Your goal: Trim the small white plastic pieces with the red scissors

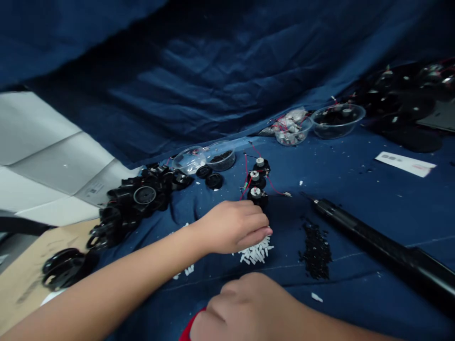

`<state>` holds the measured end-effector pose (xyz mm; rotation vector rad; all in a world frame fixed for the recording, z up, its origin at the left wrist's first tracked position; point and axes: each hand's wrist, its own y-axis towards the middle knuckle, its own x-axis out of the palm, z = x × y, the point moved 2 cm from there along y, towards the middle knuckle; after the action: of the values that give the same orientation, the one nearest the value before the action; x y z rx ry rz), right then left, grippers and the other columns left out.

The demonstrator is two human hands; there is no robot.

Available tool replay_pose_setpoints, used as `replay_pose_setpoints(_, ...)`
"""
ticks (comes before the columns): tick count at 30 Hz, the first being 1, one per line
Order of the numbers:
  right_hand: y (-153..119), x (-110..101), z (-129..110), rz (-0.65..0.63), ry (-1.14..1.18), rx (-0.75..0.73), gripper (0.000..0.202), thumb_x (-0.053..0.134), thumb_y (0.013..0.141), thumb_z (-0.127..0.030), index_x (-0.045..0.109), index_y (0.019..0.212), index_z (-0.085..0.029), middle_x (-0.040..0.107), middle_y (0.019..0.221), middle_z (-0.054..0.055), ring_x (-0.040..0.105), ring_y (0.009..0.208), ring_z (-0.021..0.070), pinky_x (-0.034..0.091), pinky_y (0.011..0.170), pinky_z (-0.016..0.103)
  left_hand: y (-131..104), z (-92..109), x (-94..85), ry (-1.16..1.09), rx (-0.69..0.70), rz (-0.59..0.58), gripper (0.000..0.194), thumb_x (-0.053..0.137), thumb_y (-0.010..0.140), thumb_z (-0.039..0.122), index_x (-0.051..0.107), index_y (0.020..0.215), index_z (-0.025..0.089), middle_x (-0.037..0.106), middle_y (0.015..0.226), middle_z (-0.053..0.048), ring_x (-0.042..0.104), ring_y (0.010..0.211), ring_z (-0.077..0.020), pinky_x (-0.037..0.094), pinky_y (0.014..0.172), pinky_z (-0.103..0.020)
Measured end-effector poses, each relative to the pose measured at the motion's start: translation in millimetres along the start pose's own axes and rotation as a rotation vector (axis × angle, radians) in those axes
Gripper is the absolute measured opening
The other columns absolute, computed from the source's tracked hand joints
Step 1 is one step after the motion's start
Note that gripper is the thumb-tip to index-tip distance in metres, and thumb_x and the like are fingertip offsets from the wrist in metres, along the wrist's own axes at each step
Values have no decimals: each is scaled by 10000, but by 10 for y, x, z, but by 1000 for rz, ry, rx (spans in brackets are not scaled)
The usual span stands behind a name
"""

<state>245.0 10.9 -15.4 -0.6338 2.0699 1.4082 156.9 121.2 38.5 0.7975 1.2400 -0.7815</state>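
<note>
My left hand (236, 228) reaches over a pile of small white plastic pieces (259, 251), its fingers curled together. Whatever may lie between those fingertips is hidden. Closer to me, my right hand (254, 308) is curled like a fist with the knuckles up; what it holds, if anything, cannot be seen. A bit of red (189, 329) shows beside it, of a kind I cannot make out. Just beyond the left hand stand several small motors (255, 192) on black round bases, with thin red wires. Right of the white pile lies a heap of tiny black pieces (316, 251).
A black electric screwdriver (377, 244) slants in from the right. Clear bowls (337, 123) and tubs (222, 156) stand along the back. Black round housings (142, 196) are heaped at left, beside cardboard (31, 279). A white paper strip (405, 163) lies at right.
</note>
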Motion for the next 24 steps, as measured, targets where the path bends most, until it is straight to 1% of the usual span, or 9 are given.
replay_pose_setpoints(2, -7, -11, -4, 9, -3, -2, 349, 710, 797, -287, 394, 657, -239, 390, 537, -59, 288, 422, 143, 36, 414, 336, -57, 24, -103, -48, -43, 23, 260, 496, 1098, 329, 687, 983, 196, 727, 897, -37, 678, 863, -177, 535, 793, -278)
replay_pose_setpoints(4, -7, -27, -3, 12, -8, -21, 366, 629, 936, -316, 405, 658, -236, 413, 547, -48, 324, 429, 149, 59, 424, 345, -169, 53, -230, -88, -110, 78, 244, 475, 1108, 295, 687, 1044, 191, 750, 966, -29, 693, 922, -156, 545, 856, -260)
replay_pose_setpoints(7, 3, -53, 0, 49, 10, -27, 461, 445, 1089, -405, 431, 661, -234, 441, 540, -38, 375, 422, 157, 71, 417, 354, -470, 132, -420, -92, -252, 185, 223, 463, 1110, 245, 673, 1094, 173, 748, 1020, -39, 690, 963, -150, 541, 893, -265)
replay_pose_setpoints(11, -4, -62, -17, 52, 32, -30, 440, 491, 1055, -368, 424, 644, -228, 421, 531, -42, 359, 406, 152, 70, 409, 350, -981, 286, -508, -23, -438, 317, 146, 527, 1074, 181, 673, 1058, 178, 720, 992, -42, 661, 948, -175, 516, 876, -305)
replay_pose_setpoints(13, -19, -55, -32, 29, 35, -42, 355, 554, 976, -282, 426, 649, -227, 416, 540, -44, 348, 414, 151, 92, 406, 344, -1173, 336, -444, 27, -561, 349, 130, 543, 1073, 195, 672, 1078, 191, 721, 1030, -40, 658, 970, -177, 507, 890, -314)
replay_pose_setpoints(15, -32, -50, -46, 18, 40, -59, 319, 528, 966, -241, 447, 658, -227, 423, 546, -40, 359, 425, 155, 125, 403, 343, -1263, 367, -321, 61, -620, 301, 130, 572, 1069, 238, 677, 1140, 211, 731, 1106, -38, 658, 1028, -193, 492, 925, -343)
replay_pose_setpoints(18, -28, -76, -51, 49, 51, -54, 514, 294, 1128, -294, 492, 659, -223, 452, 545, -24, 395, 442, 167, 164, 406, 354, -1246, 387, -126, 65, -593, 215, 201, 591, 1062, 259, 676, 1243, 244, 740, 1203, -32, 652, 1100, -229, 449, 953, -402)
replay_pose_setpoints(20, -10, -113, -47, 64, 55, -47, 655, 133, 1174, -336, 516, 656, -219, 473, 547, -16, 413, 453, 171, 187, 414, 361, -1201, 382, -32, 58, -567, 182, 236, 573, 1065, 232, 680, 1273, 266, 744, 1217, -22, 655, 1100, -236, 418, 953, -421)
replay_pose_setpoints(24, 10, -173, -44, 41, 60, -66, 678, 131, 1161, -352, 544, 641, -210, 492, 554, -5, 418, 464, 176, 199, 416, 364, -1172, 349, 75, 50, -516, 129, 267, 546, 1072, 193, 706, 1261, 292, 750, 1213, -5, 656, 1099, -228, 372, 957, -422)
